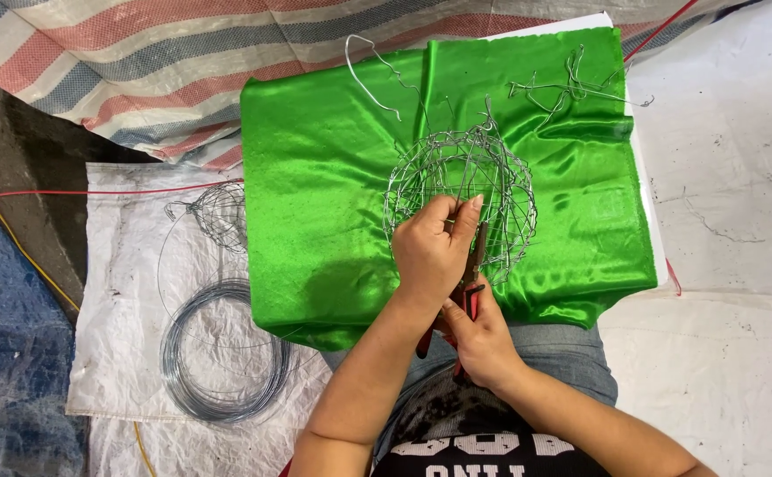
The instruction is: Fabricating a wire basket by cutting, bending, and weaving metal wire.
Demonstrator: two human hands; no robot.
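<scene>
Here, your left hand (433, 250) was closed on the near rim of the rounded wire frame (461, 199), fingers pinching the wires so the frame could not roll on the slippery green satin cloth (333, 185). Your right hand (478, 340) was wrapped around the red handles of the pliers (471, 283), whose dark nose pointed up into the frame just beside your left fingertips (whether the nose had closed on a wire could not be told). The frame sat on the cloth in front of your lap, near the middle of the view; holding it close likely kept the joint under your eyes and both wrists braced.

Bent wire offcuts (567, 88) lay at the far edge of the cloth, well apart from the hands, and a longer curved piece (372, 75) lay to their left. On the white woven sack (121, 291) at your left rested a coil of wire (222, 349) and a second, smaller wire frame (218, 212), within reach of the left arm. A striped tarpaulin (139, 62) covered the floor beyond.
</scene>
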